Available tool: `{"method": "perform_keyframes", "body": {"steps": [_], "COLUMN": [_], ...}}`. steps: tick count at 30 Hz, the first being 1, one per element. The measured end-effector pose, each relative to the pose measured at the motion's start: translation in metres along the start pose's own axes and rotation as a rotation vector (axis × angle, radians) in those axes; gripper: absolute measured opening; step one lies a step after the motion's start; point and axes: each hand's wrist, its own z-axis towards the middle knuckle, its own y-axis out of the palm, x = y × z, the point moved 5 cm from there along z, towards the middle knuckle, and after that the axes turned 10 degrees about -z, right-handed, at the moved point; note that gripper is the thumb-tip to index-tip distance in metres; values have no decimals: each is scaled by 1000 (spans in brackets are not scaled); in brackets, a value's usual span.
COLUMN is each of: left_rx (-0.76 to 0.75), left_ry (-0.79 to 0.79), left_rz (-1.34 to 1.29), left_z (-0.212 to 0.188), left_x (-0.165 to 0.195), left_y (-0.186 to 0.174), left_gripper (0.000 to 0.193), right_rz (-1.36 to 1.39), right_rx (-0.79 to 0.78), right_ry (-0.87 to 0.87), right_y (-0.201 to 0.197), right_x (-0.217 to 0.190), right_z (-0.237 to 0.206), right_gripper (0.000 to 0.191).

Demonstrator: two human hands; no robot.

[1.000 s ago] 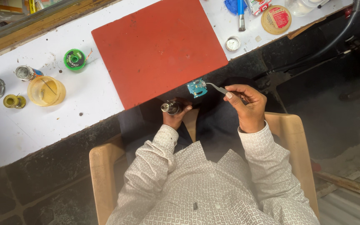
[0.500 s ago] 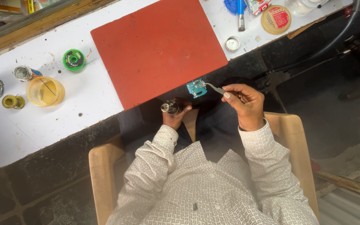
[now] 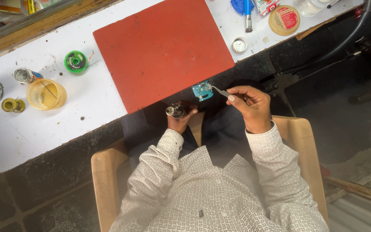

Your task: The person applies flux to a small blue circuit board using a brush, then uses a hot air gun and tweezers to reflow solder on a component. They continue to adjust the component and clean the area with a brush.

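My right hand [image 3: 250, 106] pinches metal tweezers [image 3: 220, 91] whose tips grip a small blue circuit board [image 3: 202, 90], held in the air just off the front edge of the white bench. My left hand [image 3: 181, 119] is lower and to the left, closed around a dark tool with a round metal nozzle [image 3: 174, 111] that points up beside the board. A red mat [image 3: 162, 49] lies on the bench directly behind both hands.
At the left of the white bench [image 3: 65, 124] stand a green wire spool [image 3: 75, 61], a yellow-lidded round container [image 3: 46, 94], a small brass pot [image 3: 12, 105] and metal cans. A brush [image 3: 247, 15], a small round tin [image 3: 239, 44] and a flat round tin [image 3: 284, 19] lie at the right. I sit in a tan chair [image 3: 104, 172].
My right hand has shifted very slightly with the tweezers and board. My left hand and its tool stay where they were.
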Motion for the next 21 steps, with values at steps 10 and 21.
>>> {"method": "perform_keyframes", "body": {"steps": [10,21], "left_rx": [4,51], "left_ry": [5,-58], "left_rz": [46,85], "left_z": [0,0], "left_x": [3,-2], "left_y": [0,-4], "left_gripper": [23,30], "right_rz": [10,87], "right_rx": [-159,-191], "right_ry": [118,200], "right_y": [-7,-8], "right_x": [-7,-5], "right_z": [16,21], "right_gripper": [15,13]}}
